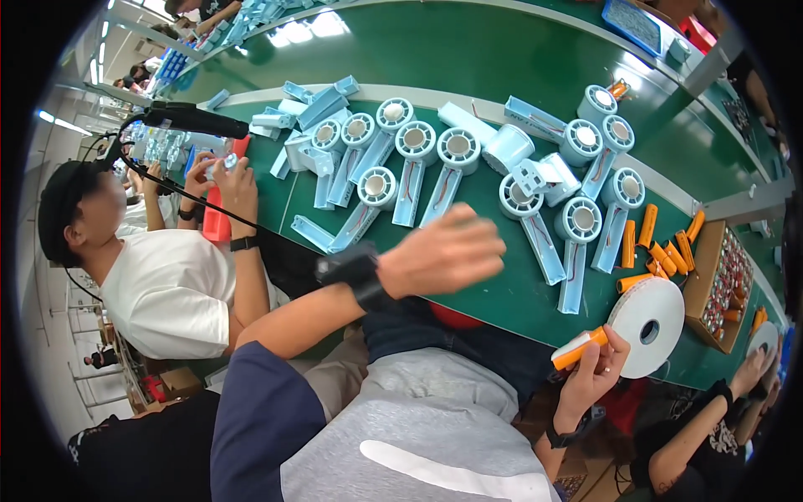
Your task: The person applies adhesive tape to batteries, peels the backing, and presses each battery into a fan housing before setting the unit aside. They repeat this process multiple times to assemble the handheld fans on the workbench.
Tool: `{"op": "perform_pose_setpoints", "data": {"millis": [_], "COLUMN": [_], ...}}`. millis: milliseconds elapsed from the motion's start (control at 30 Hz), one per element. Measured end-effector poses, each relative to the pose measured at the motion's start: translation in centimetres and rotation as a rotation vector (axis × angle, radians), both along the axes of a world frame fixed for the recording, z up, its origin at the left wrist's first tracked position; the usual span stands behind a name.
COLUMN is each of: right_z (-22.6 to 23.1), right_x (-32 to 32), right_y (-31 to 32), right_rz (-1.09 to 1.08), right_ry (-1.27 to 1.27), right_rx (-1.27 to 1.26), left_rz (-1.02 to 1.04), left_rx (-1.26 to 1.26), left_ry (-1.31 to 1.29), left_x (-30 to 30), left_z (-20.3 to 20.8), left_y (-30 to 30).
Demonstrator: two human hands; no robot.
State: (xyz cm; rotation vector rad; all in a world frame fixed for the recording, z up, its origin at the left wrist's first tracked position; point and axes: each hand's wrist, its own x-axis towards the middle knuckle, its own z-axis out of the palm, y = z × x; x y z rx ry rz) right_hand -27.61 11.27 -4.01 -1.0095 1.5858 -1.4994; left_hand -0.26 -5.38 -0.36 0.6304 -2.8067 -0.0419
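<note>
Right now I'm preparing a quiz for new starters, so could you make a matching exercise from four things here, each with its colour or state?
1. Roll
2. Carton
3. Right hand
4. Table

A. Green
B. Holding an orange cylinder
C. White, round
D. Brown, open-topped

Pairs: 1-C, 2-D, 3-B, 4-A

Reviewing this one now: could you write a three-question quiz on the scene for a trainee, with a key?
1. What does the person's right hand hold? A: a light-blue housing; B: an orange battery; C: a black cable.
2. True or false: the white tape roll is nearer the right hand than the left hand.
3. Which open container stands toward the right of the green table, beside loose orange batteries?
Key: 1. B; 2. True; 3. A cardboard box.
</note>
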Motion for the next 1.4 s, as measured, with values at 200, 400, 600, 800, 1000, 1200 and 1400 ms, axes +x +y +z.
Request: {"op": "perform_pose_setpoints", "data": {"millis": [200,400,600,800,1000,1200,1400], "right_z": [-0.7,-0.8,-1.5,-3.1,-3.6,-2.8,1.2], "right_x": [-0.1,-0.1,0.8,-0.8,1.5,9.9,8.9], "right_y": [0.2,-0.2,0.7,0.1,-3.7,-10.8,-7.2], "right_rz": [-0.027,-0.06,-0.098,0.028,0.039,0.226,0.013], "right_ry": [-0.049,-0.063,-0.093,0.287,0.098,-0.032,-0.009], "right_rx": [0.016,0.014,0.103,0.183,0.025,-0.175,-0.102], "left_rz": [0.18,0.052,-0.005,0.112,0.062,0.151,0.482], "left_rx": [-0.267,-0.359,-0.37,-0.009,-0.375,-0.504,-0.049], "left_ry": [-0.119,-0.199,-0.197,0.265,-0.157,0.094,0.355], "left_x": [5.2,4.6,5.3,3.3,-5.9,-5.0,-5.3], "left_z": [1.3,0.6,0.9,-7.6,-5.2,-5.8,-2.1], "left_y": [-5.3,-7.8,-8.6,-10.3,-5.0,2.6,6.2]}}
